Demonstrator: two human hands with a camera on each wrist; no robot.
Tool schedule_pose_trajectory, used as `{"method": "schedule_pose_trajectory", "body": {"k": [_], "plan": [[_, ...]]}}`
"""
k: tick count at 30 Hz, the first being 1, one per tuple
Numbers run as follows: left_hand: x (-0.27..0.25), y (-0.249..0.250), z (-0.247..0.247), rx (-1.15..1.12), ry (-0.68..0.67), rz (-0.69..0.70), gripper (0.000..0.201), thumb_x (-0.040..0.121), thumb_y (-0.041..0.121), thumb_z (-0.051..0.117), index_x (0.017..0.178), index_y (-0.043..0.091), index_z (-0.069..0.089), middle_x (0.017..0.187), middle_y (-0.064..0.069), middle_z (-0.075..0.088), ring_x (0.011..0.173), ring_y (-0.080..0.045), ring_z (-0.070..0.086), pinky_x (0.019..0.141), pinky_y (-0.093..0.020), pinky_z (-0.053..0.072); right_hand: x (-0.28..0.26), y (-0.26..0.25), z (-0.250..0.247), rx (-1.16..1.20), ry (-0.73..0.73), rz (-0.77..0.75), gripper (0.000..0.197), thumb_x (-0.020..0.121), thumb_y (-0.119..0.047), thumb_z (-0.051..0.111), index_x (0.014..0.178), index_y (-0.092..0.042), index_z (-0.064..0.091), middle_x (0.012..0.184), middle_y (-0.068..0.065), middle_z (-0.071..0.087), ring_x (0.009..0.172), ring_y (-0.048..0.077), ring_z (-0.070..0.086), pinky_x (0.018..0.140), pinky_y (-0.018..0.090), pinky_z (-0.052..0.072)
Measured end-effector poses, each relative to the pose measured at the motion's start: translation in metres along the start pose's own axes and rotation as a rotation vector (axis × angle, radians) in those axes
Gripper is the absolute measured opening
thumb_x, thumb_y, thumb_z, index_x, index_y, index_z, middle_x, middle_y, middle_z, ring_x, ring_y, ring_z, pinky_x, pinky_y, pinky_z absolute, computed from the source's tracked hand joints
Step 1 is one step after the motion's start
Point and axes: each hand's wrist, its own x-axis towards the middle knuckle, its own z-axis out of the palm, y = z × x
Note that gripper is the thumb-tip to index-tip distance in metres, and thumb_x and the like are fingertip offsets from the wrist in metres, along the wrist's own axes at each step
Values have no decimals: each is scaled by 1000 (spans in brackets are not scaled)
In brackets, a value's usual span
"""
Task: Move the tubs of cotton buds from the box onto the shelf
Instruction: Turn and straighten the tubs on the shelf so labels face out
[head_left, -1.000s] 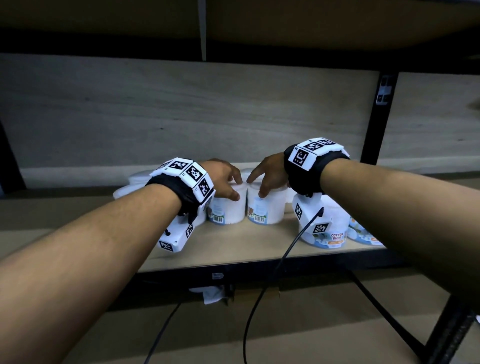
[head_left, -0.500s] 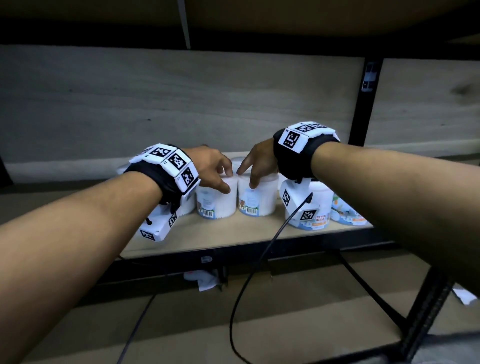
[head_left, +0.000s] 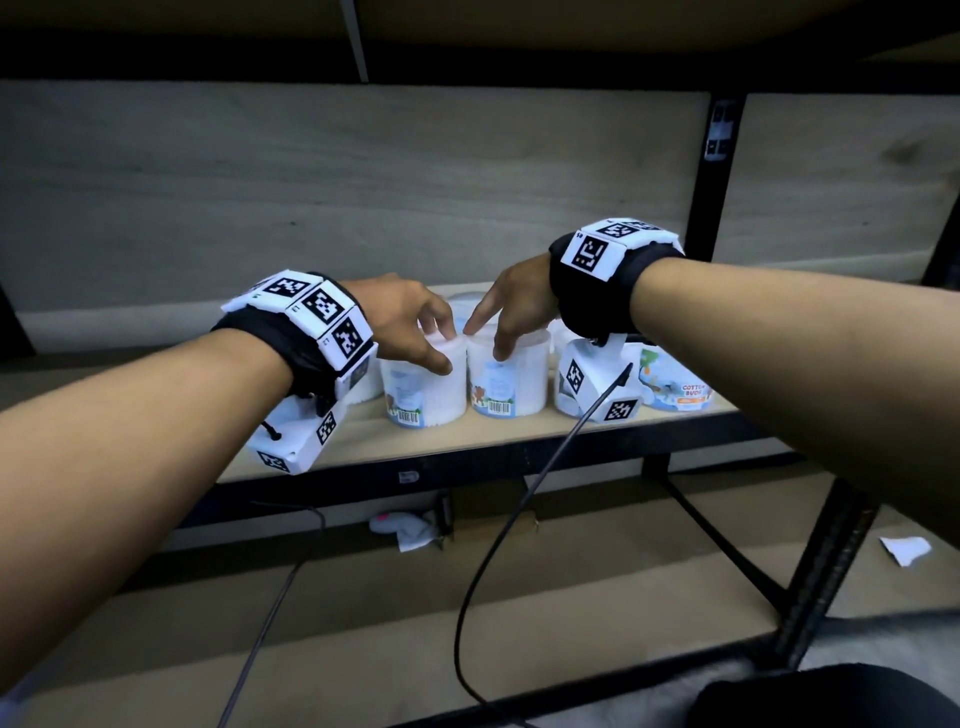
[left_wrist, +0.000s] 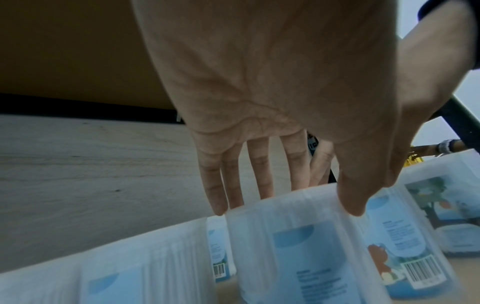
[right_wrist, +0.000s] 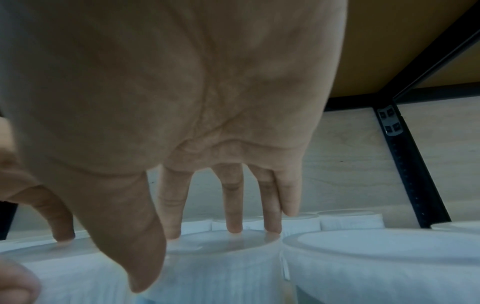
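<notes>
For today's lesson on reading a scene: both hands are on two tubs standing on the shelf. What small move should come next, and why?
Probably lift both hands away and go back for more tubs. The left tub and right tub already stand upright, side by side on the shelf; the left hand and right hand only rest straight fingers on their lids.

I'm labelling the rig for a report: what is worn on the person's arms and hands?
Both forearms and hands are bare, with no sleeves or gloves. The left wrist and right wrist each carry a black strap with white square-coded marker tiles and a white camera box beneath. A black cable hangs from the right box.
</notes>
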Motion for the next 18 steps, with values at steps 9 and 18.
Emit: {"method": "schedule_pose_trajectory", "body": {"k": [9,18], "plan": [[-22,9,-3,12,-15,24,47,76,61,68,118,41,62,121,14,62,93,-12,56,96,-34,47,-22,-2,-2,-6,-29,-14,55,88,-26,69,139,-40,52,148,-6,46,131,16,44,86,23,34],[-25,8,-3,-14,-59,-13,57,76,63,67,128,44,54,126,17,57,104,-12,55,98,-32,44,-22,2,-1,94,-32,23,53,84,-41,74,133,-32,57,118,-7,49,104,17,51,88,27,48]]}}
